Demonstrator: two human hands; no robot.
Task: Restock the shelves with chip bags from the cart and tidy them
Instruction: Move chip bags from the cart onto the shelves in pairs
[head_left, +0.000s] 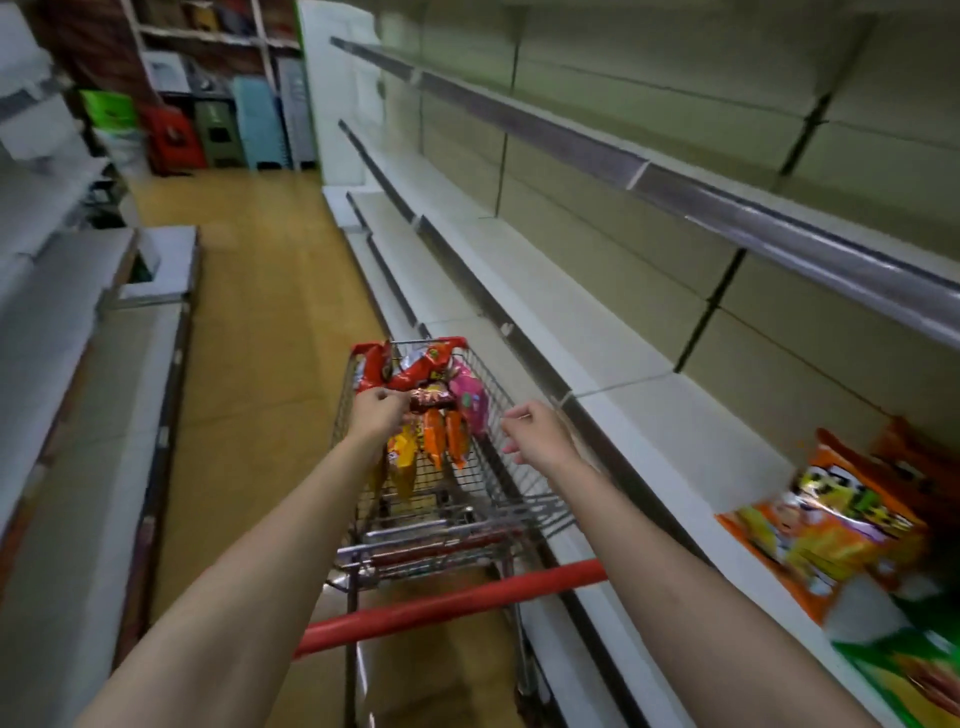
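Note:
A wire shopping cart with a red handle bar stands in the aisle in front of me. Several chip bags fill its far end: red ones, a pink one, orange ones and a yellow one. My left hand reaches over the basket and pinches the edge of a dark brown bag. My right hand hovers above the cart's right rim, fingers loosely curled, holding nothing. An orange chip bag and a green one lie on the white shelf at right.
Long white shelves run along the right, their upper tiers bare. More white shelving lines the left side. The aisle floor is tan. Coloured plastic stools and bins stand at the far end.

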